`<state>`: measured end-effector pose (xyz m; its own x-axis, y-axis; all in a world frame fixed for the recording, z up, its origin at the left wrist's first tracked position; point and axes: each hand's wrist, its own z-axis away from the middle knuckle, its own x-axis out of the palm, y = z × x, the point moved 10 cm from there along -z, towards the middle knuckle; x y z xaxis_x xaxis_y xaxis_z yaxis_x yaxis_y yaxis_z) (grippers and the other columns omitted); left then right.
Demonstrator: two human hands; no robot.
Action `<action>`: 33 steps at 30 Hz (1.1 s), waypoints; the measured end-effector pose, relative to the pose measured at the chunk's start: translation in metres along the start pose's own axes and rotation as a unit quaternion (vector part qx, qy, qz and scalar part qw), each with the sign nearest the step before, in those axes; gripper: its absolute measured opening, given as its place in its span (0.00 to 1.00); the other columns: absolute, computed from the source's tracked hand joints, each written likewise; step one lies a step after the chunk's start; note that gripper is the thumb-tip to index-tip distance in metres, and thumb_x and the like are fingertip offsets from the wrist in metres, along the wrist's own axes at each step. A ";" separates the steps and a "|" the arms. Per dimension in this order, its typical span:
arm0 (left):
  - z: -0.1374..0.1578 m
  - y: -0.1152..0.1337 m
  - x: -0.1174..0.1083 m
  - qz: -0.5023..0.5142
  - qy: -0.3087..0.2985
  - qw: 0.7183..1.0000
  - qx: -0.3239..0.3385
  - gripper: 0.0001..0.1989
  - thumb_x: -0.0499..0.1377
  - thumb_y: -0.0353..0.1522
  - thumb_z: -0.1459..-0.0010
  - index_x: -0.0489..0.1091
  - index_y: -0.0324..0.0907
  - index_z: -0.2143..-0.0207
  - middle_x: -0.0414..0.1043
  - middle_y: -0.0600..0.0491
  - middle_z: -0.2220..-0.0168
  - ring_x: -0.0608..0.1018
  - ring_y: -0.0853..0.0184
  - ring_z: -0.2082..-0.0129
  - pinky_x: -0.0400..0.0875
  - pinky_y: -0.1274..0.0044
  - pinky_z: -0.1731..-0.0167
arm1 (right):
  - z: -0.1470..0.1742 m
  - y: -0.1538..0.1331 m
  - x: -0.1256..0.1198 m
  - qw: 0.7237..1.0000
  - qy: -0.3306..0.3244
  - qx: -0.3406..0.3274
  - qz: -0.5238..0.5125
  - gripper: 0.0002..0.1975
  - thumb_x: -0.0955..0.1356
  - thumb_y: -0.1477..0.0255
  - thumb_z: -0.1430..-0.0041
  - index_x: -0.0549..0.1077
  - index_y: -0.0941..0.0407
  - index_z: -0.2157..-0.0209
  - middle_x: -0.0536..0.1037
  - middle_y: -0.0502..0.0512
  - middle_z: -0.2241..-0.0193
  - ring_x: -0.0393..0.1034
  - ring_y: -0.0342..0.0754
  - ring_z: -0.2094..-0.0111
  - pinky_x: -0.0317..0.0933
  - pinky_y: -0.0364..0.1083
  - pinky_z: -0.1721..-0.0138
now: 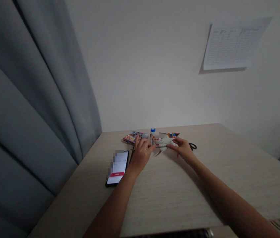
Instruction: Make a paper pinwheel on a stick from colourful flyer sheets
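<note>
My left hand (141,154) is closed, with its thumb toward the right, around a thin dark stick that runs out toward my other hand. My right hand (182,149) pinches the right side of a folded white printed paper (164,142) with red and dark lettering. The paper is held up off the table between both hands, and the stick lies across its near side. Whether the stick is fixed to the paper I cannot tell. Just right of my right hand show the black handles of scissors (193,146); their blades are hidden.
Colourful printed booklets (129,139) lie behind my left hand. A small bottle with a blue cap (153,130) stands behind the paper. A phone (117,169) with a lit screen lies left of my forearm. Grey curtain (43,99) borders the wooden table (169,198); a printed sheet (229,46) hangs on the wall.
</note>
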<state>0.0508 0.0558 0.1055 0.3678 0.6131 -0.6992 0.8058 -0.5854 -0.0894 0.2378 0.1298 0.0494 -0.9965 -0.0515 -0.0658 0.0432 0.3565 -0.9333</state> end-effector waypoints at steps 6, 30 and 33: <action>0.003 -0.002 0.002 -0.009 0.017 1.000 0.004 0.07 0.59 0.30 0.36 0.78 0.48 0.61 0.72 0.52 0.63 0.71 0.62 0.54 0.51 0.50 0.34 | 0.001 -0.002 -0.013 0.996 0.054 -0.037 0.068 0.20 0.77 0.56 0.56 0.80 0.54 0.65 0.82 0.56 0.62 0.75 0.56 0.57 0.67 0.52 0.52; 0.004 0.007 -0.006 -0.023 0.050 0.998 0.021 0.07 0.61 0.30 0.37 0.77 0.48 0.58 0.76 0.53 0.61 0.74 0.62 0.52 0.52 0.50 0.34 | 0.006 -0.015 -0.016 0.990 0.086 -0.074 0.086 0.18 0.78 0.57 0.55 0.83 0.56 0.67 0.83 0.59 0.66 0.75 0.59 0.60 0.70 0.53 0.63; 0.004 0.007 -0.007 -0.022 0.049 0.998 0.019 0.06 0.61 0.30 0.37 0.77 0.48 0.59 0.76 0.53 0.62 0.75 0.62 0.53 0.52 0.50 0.34 | 0.006 -0.018 -0.016 0.989 0.089 -0.086 0.084 0.17 0.78 0.58 0.56 0.83 0.55 0.68 0.83 0.60 0.64 0.75 0.58 0.60 0.70 0.53 0.61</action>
<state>0.0520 0.0454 0.1074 0.3774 0.6870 -0.6210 0.8046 -0.5752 -0.1473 0.2535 0.1191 0.0653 -0.9736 0.1820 -0.1374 0.2121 0.5007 -0.8392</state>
